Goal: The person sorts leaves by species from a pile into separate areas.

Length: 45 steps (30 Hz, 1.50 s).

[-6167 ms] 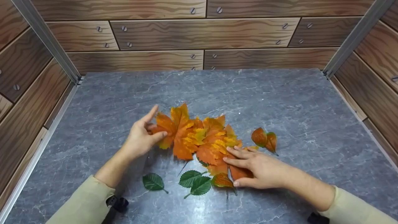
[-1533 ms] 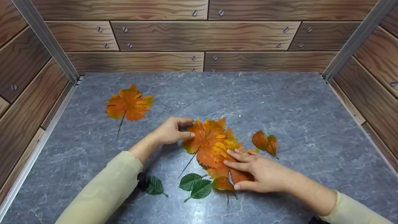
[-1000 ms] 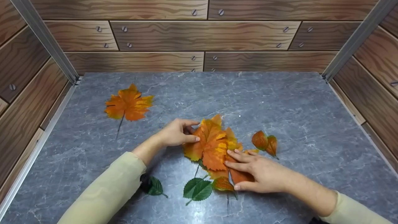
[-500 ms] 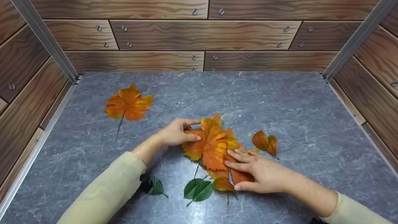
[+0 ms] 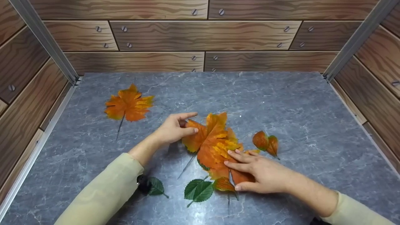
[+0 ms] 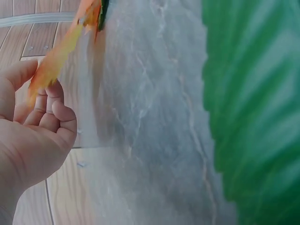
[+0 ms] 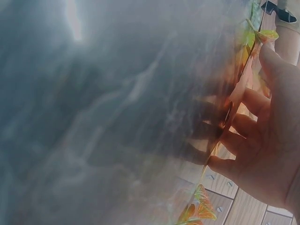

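In the head view, my left hand [image 5: 171, 129] pinches the left lobe of an orange-yellow artificial maple leaf [image 5: 215, 137] between thumb and fingers. That leaf tops an overlapping pile, and its thin stem points down-left. The left wrist view has the leaf's edge [image 6: 58, 54] between the thumb and curled fingers of the left hand [image 6: 35, 140]. Spread fingers of my right hand [image 5: 267, 175] rest on the pile's right side, over a darker orange leaf [image 5: 240, 177]. From the right wrist, the right hand [image 7: 276, 126] lies against the table with straight fingers. The lower leaves are mostly hidden.
A single maple leaf [image 5: 129, 104] lies at the back left. Two green leaves [image 5: 200, 190] and a small red-green leaf [image 5: 223, 184] lie in front of the pile. Another green leaf [image 5: 157, 186] is by the left wrist. Small red-orange leaves [image 5: 264, 142] lie right.
The maple leaf first held by the left hand now lies at the back left. That hand grips another one, which has turned on the pile and shifted slightly. The right hand has stayed put.
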### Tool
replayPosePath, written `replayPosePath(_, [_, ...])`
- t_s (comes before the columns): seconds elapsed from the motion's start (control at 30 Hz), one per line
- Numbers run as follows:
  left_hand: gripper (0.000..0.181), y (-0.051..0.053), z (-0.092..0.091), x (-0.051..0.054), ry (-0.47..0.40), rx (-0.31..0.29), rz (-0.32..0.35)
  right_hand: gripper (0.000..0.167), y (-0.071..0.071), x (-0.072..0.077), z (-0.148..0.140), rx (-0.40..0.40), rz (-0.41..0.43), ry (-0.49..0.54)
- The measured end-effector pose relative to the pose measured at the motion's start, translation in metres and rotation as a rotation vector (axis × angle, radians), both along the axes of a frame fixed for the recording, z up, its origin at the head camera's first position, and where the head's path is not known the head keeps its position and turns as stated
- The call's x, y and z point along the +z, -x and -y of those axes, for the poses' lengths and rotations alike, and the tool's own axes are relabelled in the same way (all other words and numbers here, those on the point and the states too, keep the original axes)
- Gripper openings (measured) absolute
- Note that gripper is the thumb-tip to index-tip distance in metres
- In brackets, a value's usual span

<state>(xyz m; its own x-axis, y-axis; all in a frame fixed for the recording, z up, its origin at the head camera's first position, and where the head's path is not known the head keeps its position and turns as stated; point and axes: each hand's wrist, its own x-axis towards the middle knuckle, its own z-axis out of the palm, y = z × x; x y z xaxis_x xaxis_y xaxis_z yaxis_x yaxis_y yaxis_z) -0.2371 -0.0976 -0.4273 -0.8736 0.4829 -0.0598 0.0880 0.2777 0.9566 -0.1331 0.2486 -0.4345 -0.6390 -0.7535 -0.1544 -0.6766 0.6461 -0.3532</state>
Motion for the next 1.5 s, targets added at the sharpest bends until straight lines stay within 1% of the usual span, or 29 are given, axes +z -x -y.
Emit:
replayPosePath(0.07, [0.062, -0.001, 0.002, 0.002, -0.009, -0.007, -0.009, 0.074, 0.000, 0.000, 0.000, -0.001, 0.004, 0.002])
replayPosePath(0.17, [0.052, -0.001, 0.003, 0.002, -0.020, -0.062, -0.020, 0.074, 0.000, 0.001, 0.000, -0.011, 0.018, -0.004])
replayPosePath(0.3, [0.039, -0.003, 0.000, 0.002, 0.021, -0.151, -0.042, 0.075, -0.001, 0.002, 0.000, -0.023, 0.032, -0.014])
replayPosePath(0.37, [0.036, -0.004, -0.002, 0.002, 0.046, -0.173, -0.051, 0.075, -0.001, 0.001, 0.000, -0.020, 0.028, -0.012])
replayPosePath(0.4, [0.035, -0.005, -0.003, 0.001, 0.061, -0.176, -0.054, 0.075, -0.001, 0.001, 0.000, -0.016, 0.024, -0.008])
replayPosePath(0.5, [0.034, -0.006, -0.006, 0.001, 0.084, -0.177, -0.069, 0.074, -0.001, 0.000, 0.001, -0.004, 0.007, 0.003])
replayPosePath(0.67, [0.038, -0.006, -0.009, 0.002, 0.117, -0.168, -0.080, 0.074, -0.002, 0.001, 0.000, 0.003, -0.002, 0.013])
replayPosePath(0.8, [0.039, -0.007, -0.010, 0.004, 0.116, -0.151, -0.070, 0.073, -0.001, 0.001, 0.000, 0.004, 0.012, 0.018])
replayPosePath(0.97, [0.039, -0.009, -0.012, 0.006, 0.121, -0.122, -0.078, 0.074, -0.001, 0.002, 0.000, 0.006, 0.018, 0.015])
replayPosePath(1.2, [0.039, -0.011, -0.013, 0.010, 0.116, -0.126, -0.087, 0.074, -0.001, 0.001, 0.000, 0.007, 0.009, 0.007])
replayPosePath(1.37, [0.039, -0.010, -0.008, 0.011, 0.110, -0.113, -0.085, 0.074, -0.001, 0.000, 0.000, -0.011, 0.019, -0.010])
replayPosePath(1.5, [0.040, -0.008, -0.003, 0.014, 0.092, -0.086, -0.091, 0.074, -0.001, 0.000, 0.000, -0.015, 0.025, -0.009])
